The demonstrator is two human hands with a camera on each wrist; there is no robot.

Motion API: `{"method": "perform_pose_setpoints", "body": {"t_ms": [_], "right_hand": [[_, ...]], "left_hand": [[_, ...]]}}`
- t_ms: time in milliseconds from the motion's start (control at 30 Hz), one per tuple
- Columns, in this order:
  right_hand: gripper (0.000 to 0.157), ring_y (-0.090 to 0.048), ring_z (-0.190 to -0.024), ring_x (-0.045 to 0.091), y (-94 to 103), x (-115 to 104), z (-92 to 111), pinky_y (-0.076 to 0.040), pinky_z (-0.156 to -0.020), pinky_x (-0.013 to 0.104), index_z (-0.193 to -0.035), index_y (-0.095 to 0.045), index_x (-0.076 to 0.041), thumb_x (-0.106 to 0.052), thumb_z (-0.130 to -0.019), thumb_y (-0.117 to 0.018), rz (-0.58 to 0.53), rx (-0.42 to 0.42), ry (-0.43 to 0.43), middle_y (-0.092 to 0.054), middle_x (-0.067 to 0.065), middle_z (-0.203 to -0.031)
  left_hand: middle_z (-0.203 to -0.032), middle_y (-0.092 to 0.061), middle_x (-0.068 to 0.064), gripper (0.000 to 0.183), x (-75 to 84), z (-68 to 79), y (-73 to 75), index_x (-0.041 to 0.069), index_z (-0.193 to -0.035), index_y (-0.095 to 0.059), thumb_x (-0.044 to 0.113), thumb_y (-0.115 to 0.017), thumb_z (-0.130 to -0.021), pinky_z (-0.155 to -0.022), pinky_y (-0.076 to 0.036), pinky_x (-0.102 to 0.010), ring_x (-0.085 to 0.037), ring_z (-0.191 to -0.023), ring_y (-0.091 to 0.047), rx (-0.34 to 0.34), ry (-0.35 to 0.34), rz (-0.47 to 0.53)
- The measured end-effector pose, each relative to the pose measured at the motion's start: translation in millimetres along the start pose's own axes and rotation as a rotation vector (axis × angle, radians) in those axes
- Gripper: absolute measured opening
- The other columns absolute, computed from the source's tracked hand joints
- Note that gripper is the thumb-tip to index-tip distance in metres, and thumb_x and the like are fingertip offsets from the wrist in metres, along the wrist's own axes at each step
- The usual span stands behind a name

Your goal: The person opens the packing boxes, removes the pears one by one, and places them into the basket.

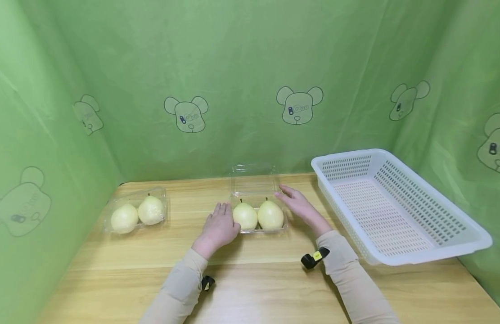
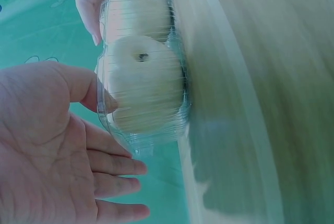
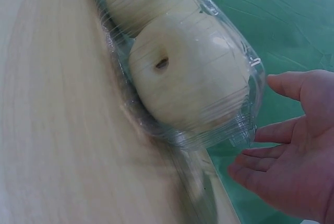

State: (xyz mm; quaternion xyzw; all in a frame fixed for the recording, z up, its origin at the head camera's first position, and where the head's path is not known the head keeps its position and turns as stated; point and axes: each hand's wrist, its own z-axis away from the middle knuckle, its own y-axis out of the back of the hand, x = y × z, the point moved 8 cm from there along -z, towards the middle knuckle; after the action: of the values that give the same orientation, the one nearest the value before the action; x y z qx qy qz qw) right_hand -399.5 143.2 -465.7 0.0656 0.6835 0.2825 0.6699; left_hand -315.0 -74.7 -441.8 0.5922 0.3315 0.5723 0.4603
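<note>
clear plastic makes up the box (image 1: 263, 231) at the middle of the table (image 1: 266, 288), and from where i stand its lid (image 1: 254, 174) lies swung back on the far side, away from the person. two pale pears sit side by side in it, the left pear (image 1: 245, 217) and the right pear (image 1: 271, 215), stems upward. the left hand (image 1: 221, 226) is at the left end, fingers straight, thumb laid at the wall; i can't tell how hard it presses, or whether it meets the fruit. the right hand (image 1: 299, 206) is at the far right corner by the hinge, fingers loosely stretched and grasping nothing; a light touch there is hard to make out.

the step looks to me like steadying the box and minding that lid. done well, i'd say, the left hand acts as a soft stop so the thin tray doesn't slide, while the right lifts the lid by its edge, evenly, without twisting the hinge. the stems look like the likely snag, so they are worth checking before any pressing down, and pressure belongs on the rim, not the fruit. squeezing the ends would probably buckle the walls. the pale basket (image 1: 436, 254) stands well to the right, out of the way.
</note>
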Motion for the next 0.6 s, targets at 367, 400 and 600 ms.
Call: {"method": "perform_pose_setpoints", "body": {"t_ms": [367,400,600], "right_hand": [[0.065,-0.023,-0.146,0.043,-1.1,1.2,-0.5,-0.017,-0.122,0.053,-0.152,-0.023,0.004,-0.034,-0.103,-0.044,0.008,0.000,-0.014,-0.022,0.022,-0.159],[0.065,-0.023,-0.146,0.043,-1.3,1.1,-0.5,-0.017,-0.122,0.053,-0.152,-0.023,0.004,-0.033,-0.103,-0.044,0.009,-0.001,-0.015,-0.022,0.022,-0.159],[0.067,-0.023,-0.146,0.043,-2.3,1.0,0.2,-0.018,-0.122,0.053,-0.152,-0.022,0.003,-0.035,-0.103,-0.045,0.007,-0.001,-0.023,-0.022,0.022,-0.160]], "left_hand": [[-0.157,-0.028,-0.025,0.067,1.4,2.8,0.7,-0.007,-0.149,-0.028,0.026,-0.047,-0.093,-0.120,-0.024,-0.057,-0.039,-0.149,-0.021,0.000,0.003,0.007],[-0.157,-0.028,-0.025,0.067,1.3,2.8,0.4,-0.007,-0.149,-0.028,0.026,-0.047,-0.093,-0.120,-0.024,-0.057,-0.039,-0.149,-0.021,-0.001,0.004,0.008],[-0.158,-0.026,-0.024,0.067,0.9,2.6,-0.3,-0.006,-0.150,-0.026,0.027,-0.045,-0.094,-0.121,-0.022,-0.056,-0.038,-0.150,-0.019,-0.012,0.012,0.009]]}}
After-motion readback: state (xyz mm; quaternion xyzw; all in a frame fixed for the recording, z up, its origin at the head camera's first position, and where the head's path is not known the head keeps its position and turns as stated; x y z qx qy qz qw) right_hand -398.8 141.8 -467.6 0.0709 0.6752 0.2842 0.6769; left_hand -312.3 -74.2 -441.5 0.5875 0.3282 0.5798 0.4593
